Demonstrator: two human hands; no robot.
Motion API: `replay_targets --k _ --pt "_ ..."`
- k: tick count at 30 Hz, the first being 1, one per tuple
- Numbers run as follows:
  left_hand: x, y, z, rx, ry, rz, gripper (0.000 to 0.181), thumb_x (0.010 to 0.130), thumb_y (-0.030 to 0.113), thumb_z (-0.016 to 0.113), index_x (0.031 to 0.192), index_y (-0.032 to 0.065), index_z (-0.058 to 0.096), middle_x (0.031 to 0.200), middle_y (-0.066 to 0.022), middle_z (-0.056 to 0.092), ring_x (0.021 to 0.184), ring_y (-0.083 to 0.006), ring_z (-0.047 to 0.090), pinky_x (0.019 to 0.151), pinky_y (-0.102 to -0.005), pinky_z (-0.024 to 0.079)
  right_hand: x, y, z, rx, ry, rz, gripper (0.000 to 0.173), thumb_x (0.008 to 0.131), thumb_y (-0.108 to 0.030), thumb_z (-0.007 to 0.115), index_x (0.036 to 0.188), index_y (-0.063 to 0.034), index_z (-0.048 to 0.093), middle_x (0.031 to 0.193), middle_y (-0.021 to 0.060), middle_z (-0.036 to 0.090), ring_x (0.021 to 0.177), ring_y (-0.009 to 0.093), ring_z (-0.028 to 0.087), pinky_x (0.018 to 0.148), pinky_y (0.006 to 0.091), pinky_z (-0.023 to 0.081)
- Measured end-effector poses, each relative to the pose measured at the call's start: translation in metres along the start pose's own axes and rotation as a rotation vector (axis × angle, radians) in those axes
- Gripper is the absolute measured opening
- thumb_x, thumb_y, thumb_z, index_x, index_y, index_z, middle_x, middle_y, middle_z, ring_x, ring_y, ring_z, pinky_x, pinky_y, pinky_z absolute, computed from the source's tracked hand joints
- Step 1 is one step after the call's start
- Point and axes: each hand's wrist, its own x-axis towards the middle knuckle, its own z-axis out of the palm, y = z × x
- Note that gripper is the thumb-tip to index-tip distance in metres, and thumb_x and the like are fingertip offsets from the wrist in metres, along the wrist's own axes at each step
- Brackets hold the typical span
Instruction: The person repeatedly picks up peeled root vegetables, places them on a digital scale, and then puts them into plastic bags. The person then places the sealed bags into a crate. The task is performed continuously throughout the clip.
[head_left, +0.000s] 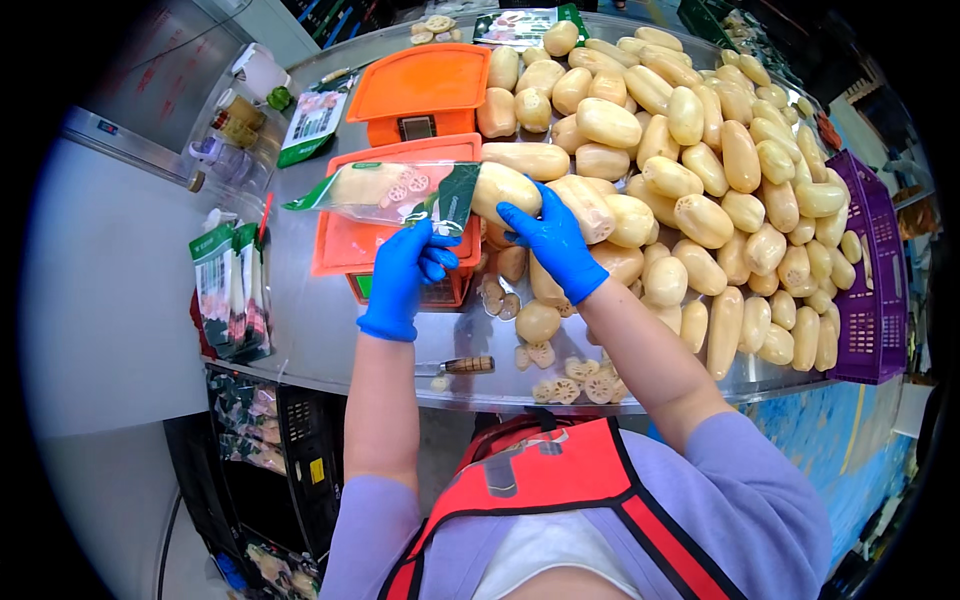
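My left hand (409, 274), in a blue glove, pinches the lower edge of a clear, green-trimmed plastic bag (446, 196). A pale piece of lotus root shows inside the bag's left part. In my right hand (555, 236), also blue-gloved, is a peeled lotus root (504, 193) at the bag's right end; I cannot tell whether its tip is inside. Both hands work above the near orange weighing scale (352, 244), and the bag hides part of its pan. Right of my right hand spreads a large heap of peeled lotus roots (660, 142).
A second orange scale (420, 82) stands behind the first. A wooden-handled knife (469, 365) and cut lotus slices (566, 388) lie near the table's front edge. Printed bags (229, 289) hang at the left edge. A purple crate (870, 285) is at the right.
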Motion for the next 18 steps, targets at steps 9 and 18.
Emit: replay_targets --k 9,18 --pt "-0.050 -0.020 -0.031 -0.044 0.089 -0.083 0.033 0.095 0.030 0.051 0.083 0.0019 0.065 0.072 -0.0098 0.067 0.052 -0.0128 0.058 0.045 -0.0212 0.040 -0.029 0.011 0.055 0.122 -0.245 0.220 0.055 0.088 -0.039 0.070 0.125 -0.0001 0.056 0.112 0.0116 0.065 0.096 0.019 0.065 0.076 0.0311 0.057" --pt "-0.064 -0.048 -0.047 -0.064 -0.057 -0.150 0.034 0.097 0.028 0.047 0.093 0.0023 0.068 0.076 -0.0086 0.069 0.058 -0.0122 0.063 0.050 -0.0220 0.046 0.002 0.049 0.114 -0.760 -0.503 -0.372 0.030 0.090 -0.025 0.062 0.115 -0.0065 0.065 0.112 0.0135 0.066 0.103 0.027 0.062 0.090 0.0375 0.047"
